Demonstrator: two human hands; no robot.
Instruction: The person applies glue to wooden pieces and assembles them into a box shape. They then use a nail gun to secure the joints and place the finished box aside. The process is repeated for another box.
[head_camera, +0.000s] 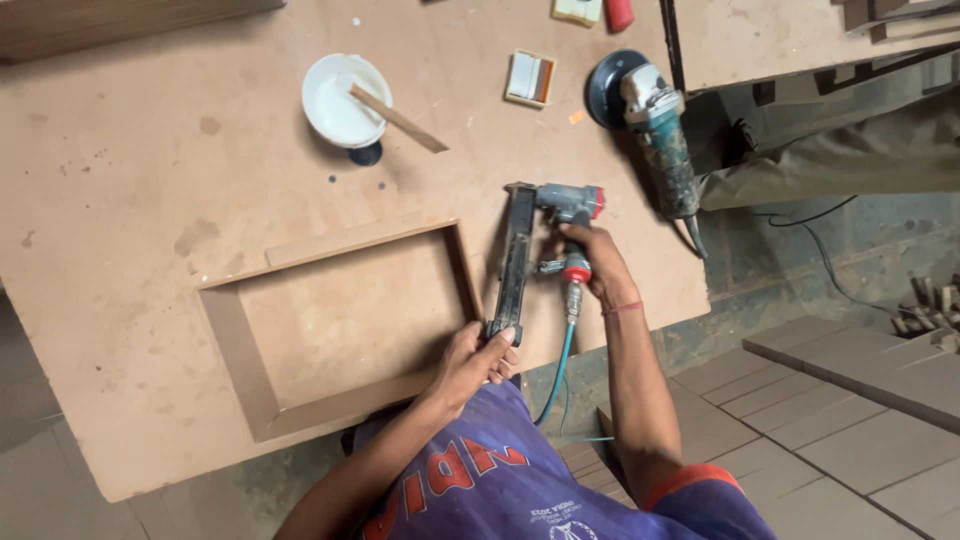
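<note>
On nail gun (535, 240), both hands

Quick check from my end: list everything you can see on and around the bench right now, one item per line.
Workbench board: one, light brown, fills the left and centre.
Wooden frame: one, brown, rectangular, flat on the board near its front edge.
Nail gun: one, grey with red parts, at the frame's right side.
Air hose: one, teal, hangs from the nail gun's handle.
Angle grinder: one, teal-grey, lying at the board's right edge.
Bowl: one, white, at the top centre.
Stick: one, wooden, resting across the bowl.
Small box: one, white and orange, right of the bowl.
Cut boards: several, brown, stacked at lower right.
Left hand: holds the magazine's near end.
Right hand: grips the handle.
</note>
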